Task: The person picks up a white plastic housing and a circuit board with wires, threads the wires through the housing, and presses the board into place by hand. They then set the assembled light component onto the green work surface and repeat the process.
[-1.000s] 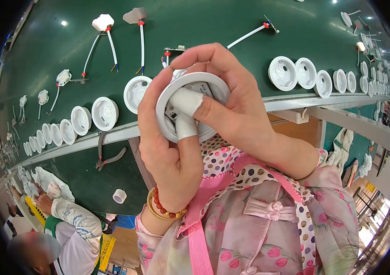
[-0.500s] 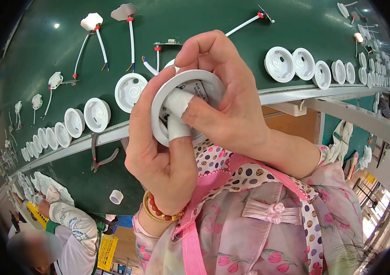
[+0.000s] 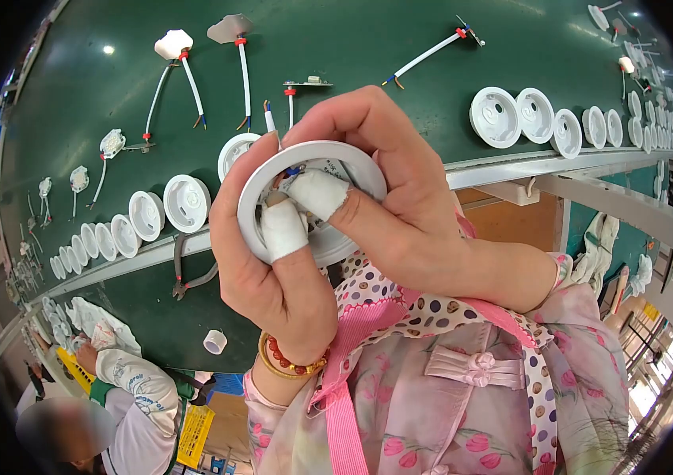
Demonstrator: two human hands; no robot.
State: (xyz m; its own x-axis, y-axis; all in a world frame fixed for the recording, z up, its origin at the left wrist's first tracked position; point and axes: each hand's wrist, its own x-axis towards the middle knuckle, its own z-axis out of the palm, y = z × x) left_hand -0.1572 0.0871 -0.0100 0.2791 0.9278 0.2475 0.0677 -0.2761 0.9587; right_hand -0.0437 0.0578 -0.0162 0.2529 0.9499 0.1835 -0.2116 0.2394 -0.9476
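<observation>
Both hands close their grip on one white lamp housing (image 3: 314,149), held up in front of the chest, clear of the table, with its open side facing the camera. The left hand (image 3: 273,277) wraps its fingers around the housing's left rim and lays a tape-wrapped thumb (image 3: 283,229) over the lower edge into the hollow. The right hand (image 3: 404,210) curls over the top and right side, and its own taped thumb (image 3: 319,194) presses down inside, just beside the left one. Red and blue wire ends (image 3: 287,171) show in the hollow between thumbs and rim. A beaded bracelet (image 3: 293,362) circles the left wrist. Beyond the hands lies the green table (image 3: 368,47), with rows of white housings (image 3: 186,202) along its near edge and wired lamp parts (image 3: 175,44) further back. Pliers (image 3: 188,273) and a small white ring (image 3: 214,341) sit on a lower green surface, where a co-worker's sleeve (image 3: 137,388) reaches in
</observation>
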